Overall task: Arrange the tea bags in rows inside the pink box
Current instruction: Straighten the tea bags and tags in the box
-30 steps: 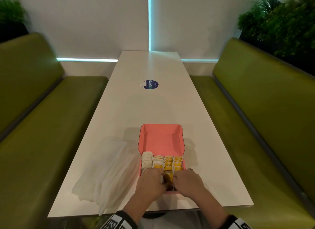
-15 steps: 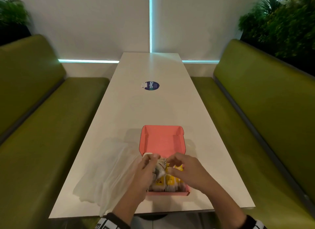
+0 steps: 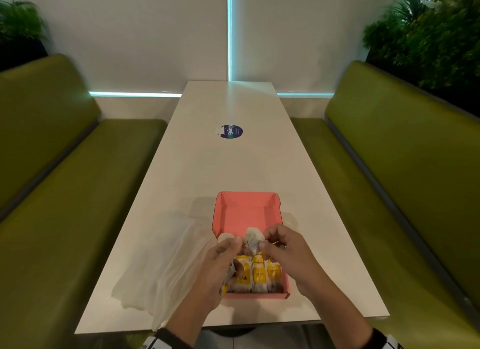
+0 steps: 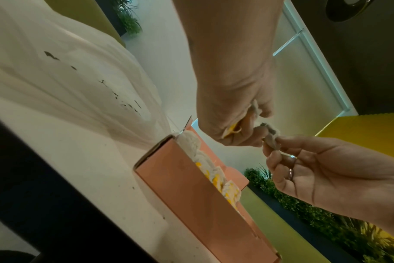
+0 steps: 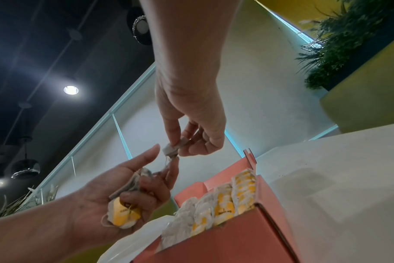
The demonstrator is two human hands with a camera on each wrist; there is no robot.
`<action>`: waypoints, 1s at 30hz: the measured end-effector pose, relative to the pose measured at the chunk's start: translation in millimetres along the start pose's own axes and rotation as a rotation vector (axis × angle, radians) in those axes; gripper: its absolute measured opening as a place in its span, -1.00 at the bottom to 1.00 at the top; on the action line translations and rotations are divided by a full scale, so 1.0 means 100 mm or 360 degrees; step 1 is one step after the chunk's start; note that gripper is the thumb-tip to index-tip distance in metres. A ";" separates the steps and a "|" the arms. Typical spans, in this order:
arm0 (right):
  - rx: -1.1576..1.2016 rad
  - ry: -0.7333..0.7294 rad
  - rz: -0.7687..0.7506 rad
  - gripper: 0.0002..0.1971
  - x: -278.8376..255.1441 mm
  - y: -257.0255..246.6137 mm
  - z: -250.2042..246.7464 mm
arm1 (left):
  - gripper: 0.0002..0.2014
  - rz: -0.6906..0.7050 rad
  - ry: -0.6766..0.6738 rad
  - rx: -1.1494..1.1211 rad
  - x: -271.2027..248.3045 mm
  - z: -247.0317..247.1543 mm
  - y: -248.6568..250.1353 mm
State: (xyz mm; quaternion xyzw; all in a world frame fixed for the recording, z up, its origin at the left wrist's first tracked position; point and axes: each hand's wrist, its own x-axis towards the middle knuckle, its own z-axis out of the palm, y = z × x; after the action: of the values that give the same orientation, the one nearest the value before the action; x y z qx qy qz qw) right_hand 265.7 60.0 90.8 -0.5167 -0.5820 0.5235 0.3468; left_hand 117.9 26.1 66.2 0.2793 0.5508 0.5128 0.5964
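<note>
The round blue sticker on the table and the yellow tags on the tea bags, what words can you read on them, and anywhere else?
"ClayG": on the round dark blue sticker stuck to the long white table; the smaller print on it is too small to read.
Dark print on the yellow paper tags of the white tea bags in the pink cardboard box: too blurred to read.
Dark marks on the clear plastic bag: not readable.

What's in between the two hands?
A crumpled white tea bag, pinched by the left hand and right hand above the pink cardboard box; the head view shows it.
</note>
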 end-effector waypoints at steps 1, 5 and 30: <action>-0.0019 -0.0019 0.0003 -0.90 -0.01 0.00 -0.01 | -0.77 0.0055 -0.0013 0.0076 -0.01 0.00 0.00; -0.0139 -0.0180 0.0028 -0.78 -0.04 -0.04 -0.04 | -0.88 0.0279 0.0021 0.0294 0.00 0.00 -0.03; 0.0153 0.0049 -0.0024 -0.85 0.02 -0.10 -0.11 | -0.71 0.0458 -0.0049 0.0510 -0.06 -0.01 0.03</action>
State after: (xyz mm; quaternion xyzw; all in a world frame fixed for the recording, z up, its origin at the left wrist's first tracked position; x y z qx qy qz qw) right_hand 273.3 65.5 102.2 -0.5030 -0.5546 0.5403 0.3840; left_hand 116.5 21.6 71.0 0.4541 0.5704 0.4943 0.4734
